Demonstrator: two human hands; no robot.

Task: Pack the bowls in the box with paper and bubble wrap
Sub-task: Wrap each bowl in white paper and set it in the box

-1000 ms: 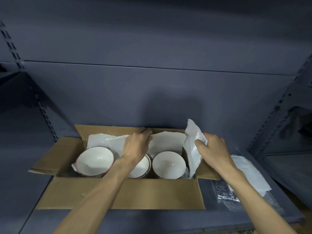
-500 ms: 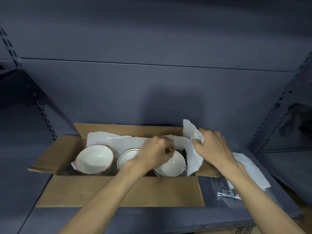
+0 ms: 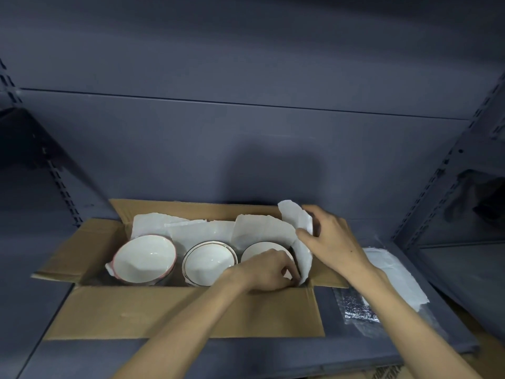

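Padding step: right hand [image 3: 332, 243] grips the paper sheet [image 3: 300, 236] at the cardboard box [image 3: 191, 313]'s right end — left hand [image 3: 266, 270], fingers curled, tucks its lower edge beside the right bowl [image 3: 259, 248]. Next, press it down.

Single head-worn wide-angle view, looking forward and down from close range onto the box [image 3: 188, 310] on the shelf [image 3: 246, 359].

White bowl [image 3: 144, 260] rimmed pink, brown box [image 3: 185, 310], white paper [image 3: 261, 228].
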